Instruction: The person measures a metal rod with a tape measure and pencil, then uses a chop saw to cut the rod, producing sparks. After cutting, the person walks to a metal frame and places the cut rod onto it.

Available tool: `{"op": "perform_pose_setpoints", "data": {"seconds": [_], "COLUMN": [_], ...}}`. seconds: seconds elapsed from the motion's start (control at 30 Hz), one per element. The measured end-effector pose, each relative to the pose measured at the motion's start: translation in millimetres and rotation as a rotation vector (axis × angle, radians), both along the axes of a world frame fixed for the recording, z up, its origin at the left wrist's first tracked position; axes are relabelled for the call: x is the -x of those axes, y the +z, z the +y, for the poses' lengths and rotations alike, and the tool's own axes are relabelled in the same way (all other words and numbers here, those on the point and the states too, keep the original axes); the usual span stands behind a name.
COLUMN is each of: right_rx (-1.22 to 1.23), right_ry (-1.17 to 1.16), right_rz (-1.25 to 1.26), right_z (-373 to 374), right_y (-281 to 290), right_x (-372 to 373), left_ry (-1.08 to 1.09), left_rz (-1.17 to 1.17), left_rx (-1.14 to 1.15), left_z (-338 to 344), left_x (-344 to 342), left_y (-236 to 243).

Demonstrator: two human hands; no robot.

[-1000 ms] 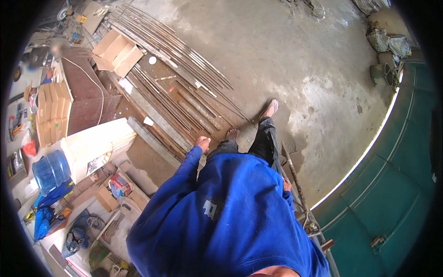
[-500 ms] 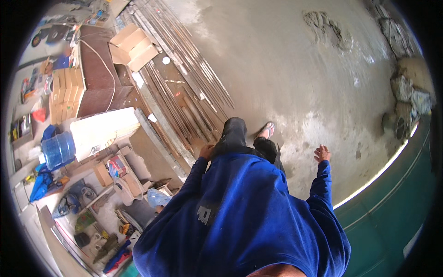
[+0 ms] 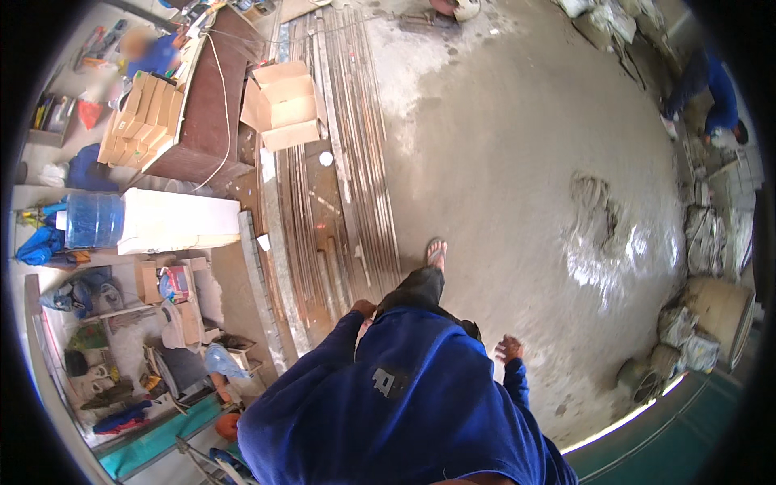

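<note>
My left hand [image 3: 364, 309] hangs beside my left thigh, its fingers loose and partly turned from view; nothing shows in it. My right hand [image 3: 509, 349] is held out from my right side over wet grey floor, fingers loosely apart and nothing in them. Blue sleeves cover both my arms. Ahead of me, one sandalled foot [image 3: 436, 253] is forward on the floor. Nearest to my left hand lie long metal bars and pipes [image 3: 303, 202], stretched along the floor to the left.
An open cardboard box [image 3: 287, 109] rests by the bars, near a brown cabinet [image 3: 214, 89]. Left are a white water dispenser [image 3: 182, 220] with a blue bottle [image 3: 95, 220]. Right stand sacks [image 3: 705, 242], a bucket [image 3: 640, 378] and a person in blue [image 3: 715, 89]. A wet cement-like patch [image 3: 594, 206] lies ahead.
My view has turned right and I have stepped, one foot now out ahead. My right hand has come closer to my body. A person in blue has come into view at far right.
</note>
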State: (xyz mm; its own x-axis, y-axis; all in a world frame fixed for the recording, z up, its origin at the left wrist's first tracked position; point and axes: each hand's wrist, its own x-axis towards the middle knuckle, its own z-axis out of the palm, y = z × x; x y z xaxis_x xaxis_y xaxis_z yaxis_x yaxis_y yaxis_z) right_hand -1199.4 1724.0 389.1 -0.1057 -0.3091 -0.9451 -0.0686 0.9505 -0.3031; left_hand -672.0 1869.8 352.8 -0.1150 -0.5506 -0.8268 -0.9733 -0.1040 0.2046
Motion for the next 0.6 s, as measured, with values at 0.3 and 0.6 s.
{"op": "perform_pose_setpoints", "data": {"seconds": [0.3, 0.6], "right_rx": [0.056, 0.058], "right_ry": [0.181, 0.415], "right_rz": [0.120, 0.094], "right_z": [-173.2, -402.5], "right_y": [42.3, -4.2], "right_x": [-71.1, -97.0], "left_ry": [1.452, 0.273], "left_rz": [0.530, -0.266], "left_rx": [0.384, 0.225], "left_z": [-282.2, -337.6], "left_x": [-133.5, -147.0], "left_y": [48.3, 34.7]}}
